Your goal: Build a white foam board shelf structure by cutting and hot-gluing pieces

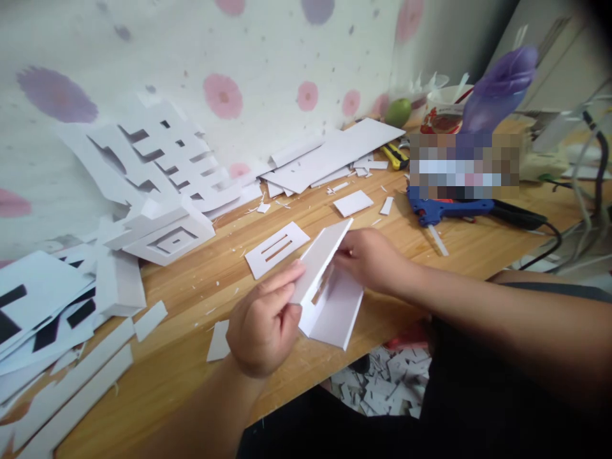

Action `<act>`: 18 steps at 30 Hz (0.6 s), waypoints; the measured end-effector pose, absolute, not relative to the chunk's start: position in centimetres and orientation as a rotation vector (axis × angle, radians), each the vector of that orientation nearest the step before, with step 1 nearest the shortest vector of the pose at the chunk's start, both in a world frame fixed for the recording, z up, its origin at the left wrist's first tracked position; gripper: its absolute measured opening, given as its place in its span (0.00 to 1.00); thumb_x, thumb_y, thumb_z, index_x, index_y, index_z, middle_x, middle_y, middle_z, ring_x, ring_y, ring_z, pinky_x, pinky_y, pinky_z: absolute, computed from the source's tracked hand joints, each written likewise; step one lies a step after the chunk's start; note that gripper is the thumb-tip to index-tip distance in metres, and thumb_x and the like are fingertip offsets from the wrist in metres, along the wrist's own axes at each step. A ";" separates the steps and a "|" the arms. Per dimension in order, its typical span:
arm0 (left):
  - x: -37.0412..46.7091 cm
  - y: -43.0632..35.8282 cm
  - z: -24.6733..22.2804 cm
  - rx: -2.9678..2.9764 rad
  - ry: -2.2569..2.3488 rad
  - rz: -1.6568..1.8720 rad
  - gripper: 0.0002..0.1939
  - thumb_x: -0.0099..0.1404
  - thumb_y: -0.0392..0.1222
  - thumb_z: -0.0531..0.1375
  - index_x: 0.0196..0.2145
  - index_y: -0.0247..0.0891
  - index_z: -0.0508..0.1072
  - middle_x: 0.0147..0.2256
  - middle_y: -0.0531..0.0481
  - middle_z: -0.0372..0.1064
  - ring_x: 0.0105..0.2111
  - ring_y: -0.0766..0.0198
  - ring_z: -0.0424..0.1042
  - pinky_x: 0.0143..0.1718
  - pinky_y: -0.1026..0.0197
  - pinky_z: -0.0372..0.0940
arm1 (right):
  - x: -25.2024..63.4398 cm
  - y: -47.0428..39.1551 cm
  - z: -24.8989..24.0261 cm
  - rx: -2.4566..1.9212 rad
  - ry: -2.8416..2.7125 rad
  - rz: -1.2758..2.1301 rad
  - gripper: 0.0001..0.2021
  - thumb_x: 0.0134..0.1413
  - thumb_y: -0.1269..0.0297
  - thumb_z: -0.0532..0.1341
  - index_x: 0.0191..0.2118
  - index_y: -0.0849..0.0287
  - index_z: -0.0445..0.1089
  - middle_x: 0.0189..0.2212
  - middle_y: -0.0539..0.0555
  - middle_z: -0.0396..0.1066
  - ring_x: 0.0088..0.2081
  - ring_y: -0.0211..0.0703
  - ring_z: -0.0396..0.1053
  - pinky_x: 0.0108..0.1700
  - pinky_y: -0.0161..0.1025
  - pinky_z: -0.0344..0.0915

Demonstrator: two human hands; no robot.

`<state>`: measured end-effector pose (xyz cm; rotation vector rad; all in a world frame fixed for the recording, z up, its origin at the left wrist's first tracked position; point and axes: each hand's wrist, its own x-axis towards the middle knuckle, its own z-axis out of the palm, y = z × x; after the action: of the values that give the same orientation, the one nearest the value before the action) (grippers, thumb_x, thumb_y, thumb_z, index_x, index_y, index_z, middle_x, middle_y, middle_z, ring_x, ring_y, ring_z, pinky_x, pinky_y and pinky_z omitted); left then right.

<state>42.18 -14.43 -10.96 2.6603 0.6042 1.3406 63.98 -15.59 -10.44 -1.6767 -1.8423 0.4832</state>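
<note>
Between my hands is a white foam board piece (pixel 336 307) made of joined panels, with a slot cut in one of them. My left hand (pixel 264 324) is closed on its left edge, thumb and fingers pinching the raised panel. My right hand (pixel 375 258) is at the far side of the piece, its fingers curled at the inner face and partly hidden by the raised panel. Behind the piece, a flat white panel with two slots (pixel 287 240) lies on the wooden table (pixel 191 376). A small white rectangle (pixel 354 203) lies farther back.
A blue hot glue gun (pixel 442 210) lies at the right, beside a yellow cutter (pixel 394 157). White cut sheets (pixel 335 156) and a built white model part (pixel 167 236) are along the wall. Strips (pixel 76 395) lie front left. Scraps (pixel 387 382) fill a container below the table edge.
</note>
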 end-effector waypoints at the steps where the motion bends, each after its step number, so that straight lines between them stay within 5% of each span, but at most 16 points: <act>1: 42.2 -14.4 -11.2 2.612 0.668 1.355 0.19 0.57 0.22 0.60 0.45 0.37 0.68 0.48 0.42 0.75 0.45 0.57 0.77 0.44 0.55 0.75 | 64.5 -15.3 -10.5 -1.712 -1.798 0.460 0.09 0.52 0.69 0.59 0.23 0.60 0.71 0.22 0.52 0.72 0.24 0.38 0.64 0.28 0.36 0.55; 5: 42.9 -14.2 -11.6 2.368 0.844 1.535 0.15 0.59 0.25 0.62 0.41 0.38 0.69 0.43 0.48 0.78 0.41 0.61 0.78 0.38 0.59 0.76 | 66.3 -14.9 -10.0 -1.750 -1.713 0.397 0.12 0.55 0.68 0.58 0.22 0.60 0.71 0.21 0.52 0.70 0.25 0.38 0.64 0.28 0.36 0.54; 10: 43.9 -14.2 -11.5 2.269 0.887 1.660 0.13 0.58 0.25 0.64 0.38 0.38 0.69 0.40 0.51 0.79 0.34 0.67 0.78 0.33 0.65 0.73 | 66.3 -15.6 -9.1 -1.507 -1.971 0.434 0.08 0.55 0.69 0.62 0.39 0.54 0.78 0.37 0.49 0.78 0.34 0.40 0.71 0.43 0.39 0.60; 12: 43.8 -14.3 -11.6 2.253 0.837 1.614 0.14 0.58 0.24 0.63 0.39 0.38 0.69 0.40 0.50 0.79 0.37 0.64 0.78 0.36 0.62 0.74 | 66.0 -16.0 -9.1 -1.456 -2.051 0.458 0.08 0.54 0.68 0.63 0.39 0.52 0.78 0.35 0.49 0.78 0.33 0.41 0.71 0.46 0.43 0.59; 18: 43.0 -15.3 -11.0 2.614 0.611 1.323 0.17 0.58 0.23 0.60 0.44 0.35 0.69 0.47 0.39 0.75 0.46 0.55 0.76 0.44 0.55 0.76 | 63.9 -16.9 -10.3 -1.623 -1.733 0.622 0.04 0.51 0.66 0.64 0.32 0.59 0.77 0.27 0.53 0.76 0.26 0.43 0.70 0.28 0.37 0.60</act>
<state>43.02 -15.25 -10.98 2.6140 0.6107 1.3232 63.94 -16.95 -10.29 -1.6228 -1.7334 0.6218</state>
